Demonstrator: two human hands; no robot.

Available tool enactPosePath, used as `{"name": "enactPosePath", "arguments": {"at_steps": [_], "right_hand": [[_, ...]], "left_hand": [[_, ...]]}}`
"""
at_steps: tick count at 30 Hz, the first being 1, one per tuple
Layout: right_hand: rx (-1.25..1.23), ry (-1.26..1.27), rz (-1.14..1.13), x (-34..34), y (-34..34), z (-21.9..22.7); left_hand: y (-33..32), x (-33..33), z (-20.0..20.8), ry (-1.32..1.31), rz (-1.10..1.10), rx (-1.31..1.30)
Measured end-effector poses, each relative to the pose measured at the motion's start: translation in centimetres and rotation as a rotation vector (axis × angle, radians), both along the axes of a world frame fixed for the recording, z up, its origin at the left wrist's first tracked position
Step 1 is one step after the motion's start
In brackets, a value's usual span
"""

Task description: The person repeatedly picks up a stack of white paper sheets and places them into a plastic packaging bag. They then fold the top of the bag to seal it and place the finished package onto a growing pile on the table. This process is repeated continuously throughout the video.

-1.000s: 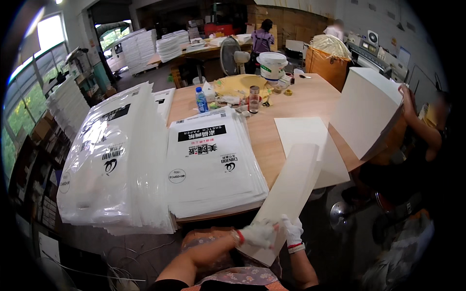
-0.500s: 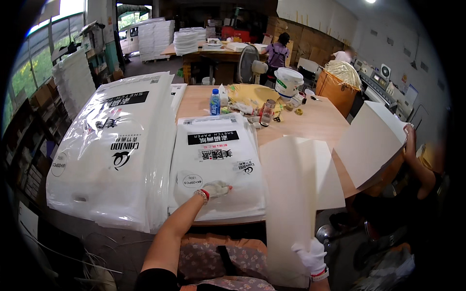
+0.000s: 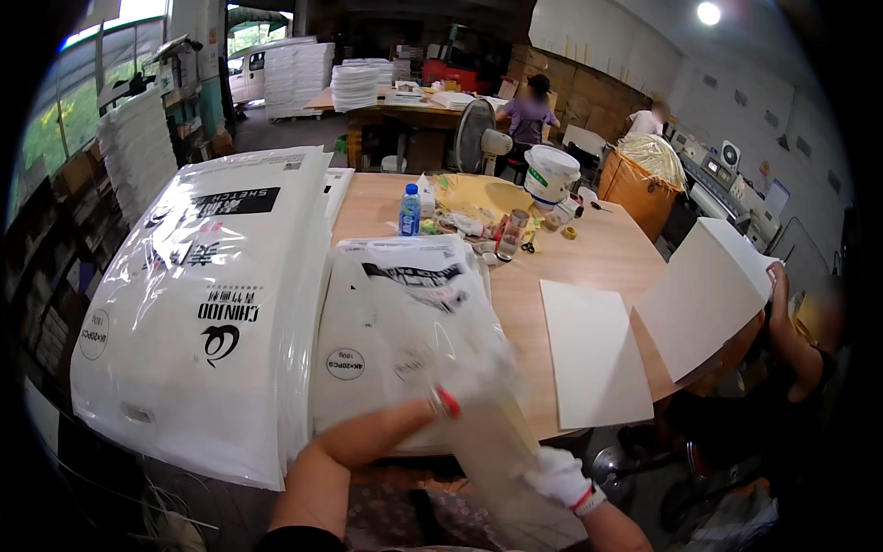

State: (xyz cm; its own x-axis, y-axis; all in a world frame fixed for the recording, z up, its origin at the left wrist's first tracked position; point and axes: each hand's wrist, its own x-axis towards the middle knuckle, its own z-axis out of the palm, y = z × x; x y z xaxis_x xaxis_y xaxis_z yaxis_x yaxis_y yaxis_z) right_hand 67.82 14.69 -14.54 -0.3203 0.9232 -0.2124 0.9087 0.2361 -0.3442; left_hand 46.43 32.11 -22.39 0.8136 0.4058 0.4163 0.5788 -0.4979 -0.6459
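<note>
My right hand (image 3: 558,475), in a white glove, is closed on the edge of a cream-white batch of paper sheets (image 3: 497,460). The sheets slant from my lap up to the near edge of a pile of clear printed plastic bags (image 3: 368,317). At the upper end of the sheets is my gloved left hand (image 3: 474,382), over the near right part of that pile. Motion smears its fingers, so their grip is unclear. Beneath it the top bag is lifted and creased, its black print bent.
Large filled plastic packs (image 3: 207,276) are stacked at left. White sheets (image 3: 598,359) lie on the table at right, near a co-worker's hand (image 3: 775,271) holding big paper sheets (image 3: 704,299). Farther back stand a blue-capped bottle (image 3: 409,212), a glass (image 3: 511,235) and a white bucket (image 3: 552,175).
The paper sheets in my right hand have swung left and lower, toward the bags. My left hand has moved right from lying on the top bag, which is now lifted and wrinkled.
</note>
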Motion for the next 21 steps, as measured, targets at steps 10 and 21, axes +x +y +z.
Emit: {"name": "enactPosePath", "arguments": {"at_steps": [10,21], "right_hand": [[0.92,0.11,-0.388,1.9,2.0,-11.6],[0.169,0.219,-0.236,3.7,-7.5,-8.1]], "left_hand": [[-16.4,0.6,-3.0,-0.682,-0.121,-1.103],[-28.6,-14.1,-3.2,-1.495,0.576,-0.961]]}}
